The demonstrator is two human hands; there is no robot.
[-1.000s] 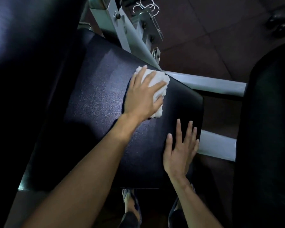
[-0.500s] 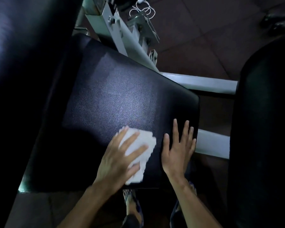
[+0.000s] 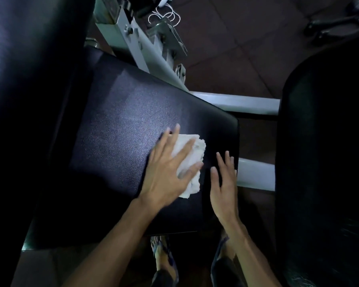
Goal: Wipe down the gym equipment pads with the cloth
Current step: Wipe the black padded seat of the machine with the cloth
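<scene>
White cloth (image 3: 192, 160) lies flat under the left hand (image 3: 170, 168).

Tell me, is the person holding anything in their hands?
The left hand presses the crumpled white cloth flat under straight fingers, covering its left part. The right hand rests flat on the black padded seat, holding nothing.

Both forearms are seen bare, with no sleeves, watch or rings in view. The left hand (image 3: 166, 172) and right hand (image 3: 224, 183) are uncovered by gloves. Dark flip-flop sandals (image 3: 164, 253) with thin straps are worn on the feet. Dark legwear, perhaps shorts, is dimly made out near the knees.
</scene>
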